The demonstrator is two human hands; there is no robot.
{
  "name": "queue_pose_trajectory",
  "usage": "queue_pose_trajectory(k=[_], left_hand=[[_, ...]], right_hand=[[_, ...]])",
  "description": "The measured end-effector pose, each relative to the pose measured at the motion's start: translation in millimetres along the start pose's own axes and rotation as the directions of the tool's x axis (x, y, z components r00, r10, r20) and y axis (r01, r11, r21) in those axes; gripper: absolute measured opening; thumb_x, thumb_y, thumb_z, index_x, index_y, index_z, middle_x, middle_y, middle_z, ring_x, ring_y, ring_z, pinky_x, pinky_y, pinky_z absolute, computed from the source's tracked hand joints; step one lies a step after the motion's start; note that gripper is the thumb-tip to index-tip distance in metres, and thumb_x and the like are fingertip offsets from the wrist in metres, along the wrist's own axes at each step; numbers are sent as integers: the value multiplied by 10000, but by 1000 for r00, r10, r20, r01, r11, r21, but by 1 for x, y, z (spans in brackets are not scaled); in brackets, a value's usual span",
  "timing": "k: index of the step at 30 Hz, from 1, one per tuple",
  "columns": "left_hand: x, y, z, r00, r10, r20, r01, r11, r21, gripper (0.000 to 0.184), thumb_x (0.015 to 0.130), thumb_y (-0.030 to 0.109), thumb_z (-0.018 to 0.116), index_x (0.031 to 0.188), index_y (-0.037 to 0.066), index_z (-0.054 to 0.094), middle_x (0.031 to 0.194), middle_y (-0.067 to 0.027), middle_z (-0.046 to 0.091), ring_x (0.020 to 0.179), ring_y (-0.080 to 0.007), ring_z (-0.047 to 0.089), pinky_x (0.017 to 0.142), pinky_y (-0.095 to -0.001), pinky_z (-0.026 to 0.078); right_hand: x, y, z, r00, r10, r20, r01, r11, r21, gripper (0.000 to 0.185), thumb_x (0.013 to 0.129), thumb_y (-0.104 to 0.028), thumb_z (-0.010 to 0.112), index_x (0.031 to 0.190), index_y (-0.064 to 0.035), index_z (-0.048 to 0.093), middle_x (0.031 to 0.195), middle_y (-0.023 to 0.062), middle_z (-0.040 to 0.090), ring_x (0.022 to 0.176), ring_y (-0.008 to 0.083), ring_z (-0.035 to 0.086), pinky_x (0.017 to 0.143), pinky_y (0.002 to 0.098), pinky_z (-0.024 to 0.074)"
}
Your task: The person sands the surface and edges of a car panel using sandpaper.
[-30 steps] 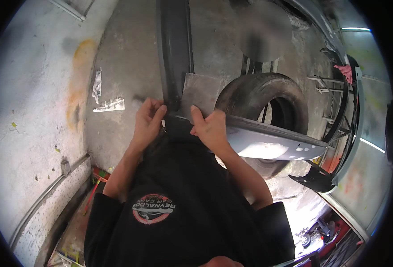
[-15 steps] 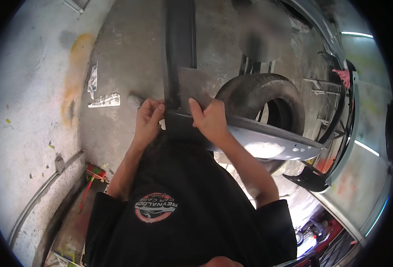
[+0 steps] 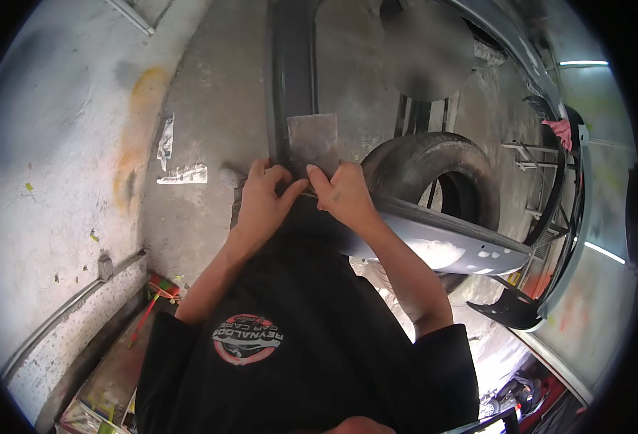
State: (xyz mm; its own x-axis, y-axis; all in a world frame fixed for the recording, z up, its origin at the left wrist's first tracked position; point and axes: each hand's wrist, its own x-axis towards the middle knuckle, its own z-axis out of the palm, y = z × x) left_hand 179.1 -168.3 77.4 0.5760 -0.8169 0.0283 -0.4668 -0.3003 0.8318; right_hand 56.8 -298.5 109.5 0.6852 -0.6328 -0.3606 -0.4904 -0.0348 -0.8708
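A greyish-brown sheet of sandpaper (image 3: 313, 137) stands out flat beyond my hands, over the long dark car panel (image 3: 292, 65). My right hand (image 3: 346, 194) pinches its near edge, thumb on top. Close beside it on the left, my left hand (image 3: 262, 202) has its fingers curled at the panel, with the thumb reaching toward my right thumb. Whether its fingertips grip the sheet or only the panel is hidden. A grey car part with white patches (image 3: 456, 246) extends rightward from under my right forearm.
A tire (image 3: 442, 173) lies to the right, beyond the grey part. Metal racks (image 3: 532, 155) and a curved bumper piece (image 3: 507, 311) are farther right. A white wall (image 3: 66, 145) runs along the left. Paper scraps (image 3: 183, 174) lie on the concrete floor.
My left hand has moved right, from the panel's left edge to beside my right hand. The sandpaper sheet now stands straighter. The view has shifted slightly.
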Motion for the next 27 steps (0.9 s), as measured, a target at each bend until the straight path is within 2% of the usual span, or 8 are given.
queue_pose_trajectory(k=[4, 7, 14, 17, 19, 23, 25, 27], left_hand=[[-7, -9, 2, 996, -19, -92, 11, 997, -82, 188, 882, 122, 782, 855, -4, 645, 974, -173, 636, 788, -301, 626, 678, -390, 510], [-7, -13, -2, 995, -47, -85, 38, 995, -97, 184, 899, 103, 765, 859, -23, 636, 975, -179, 655, 790, -270, 636, 679, -348, 505], [-11, -25, 4, 989, -124, -86, 98, 960, -261, 190, 928, 78, 732, 842, -36, 607, 926, -170, 647, 963, -277, 659, 834, -317, 489], [-12, -29, 7, 987, -93, -130, 56, 962, -269, 180, 891, 67, 746, 846, -34, 603, 1059, -209, 696, 862, -318, 686, 749, -347, 541], [-14, -35, 9, 989, -77, -127, 36, 955, -294, 175, 909, 70, 740, 867, -35, 607, 1134, -214, 698, 889, -270, 695, 753, -317, 545], [-18, -45, 14, 963, -268, 10, 234, 821, -521, 157, 951, 70, 712, 892, -31, 608, 1171, -184, 707, 919, -164, 673, 739, -277, 541], [-15, -43, 9, 970, -238, 45, 227, 828, -514, 157, 967, 77, 700, 894, -27, 608, 1178, -167, 707, 922, -139, 657, 734, -278, 541], [-12, -40, 3, 975, -215, 58, 215, 840, -498, 163, 982, 90, 695, 890, -13, 608, 1106, -102, 671, 883, -91, 600, 731, -253, 506]], right_hand=[[5, -2, 0, 1000, -26, 13, 28, 982, -189, 368, 962, -234, 647, 769, 79, 645, 533, 112, 614, 465, 176, 633, 474, 329, 497], [6, -1, 7, 989, -143, -34, 137, 982, -131, 304, 940, -179, 638, 761, 67, 635, 614, 265, 577, 552, 432, 604, 529, 461, 450], [14, -12, 10, 990, -134, -51, 122, 975, -187, 287, 936, -185, 631, 787, 61, 638, 648, 266, 599, 608, 454, 620, 565, 475, 470], [24, -11, 7, 988, -153, -14, 147, 967, -208, 289, 935, -188, 631, 787, 60, 635, 657, 272, 599, 623, 463, 621, 571, 479, 475], [28, -9, 6, 986, -165, 6, 163, 963, -215, 293, 935, -186, 628, 779, 62, 631, 663, 277, 596, 631, 472, 615, 574, 481, 477], [26, -10, 0, 995, -102, 4, 101, 977, -189, 365, 955, -210, 627, 718, 68, 628, 586, 226, 608, 524, 372, 637, 533, 441, 488], [22, -18, -3, 998, 36, 50, -36, 999, -11, 402, 966, -220, 628, 689, 71, 626, 539, 182, 610, 464, 292, 638, 504, 416, 489], [7, -15, -3, 997, 71, 24, -69, 995, -75, 437, 971, -240, 639, 657, 65, 634, 516, 120, 606, 441, 204, 619, 472, 342, 490]])
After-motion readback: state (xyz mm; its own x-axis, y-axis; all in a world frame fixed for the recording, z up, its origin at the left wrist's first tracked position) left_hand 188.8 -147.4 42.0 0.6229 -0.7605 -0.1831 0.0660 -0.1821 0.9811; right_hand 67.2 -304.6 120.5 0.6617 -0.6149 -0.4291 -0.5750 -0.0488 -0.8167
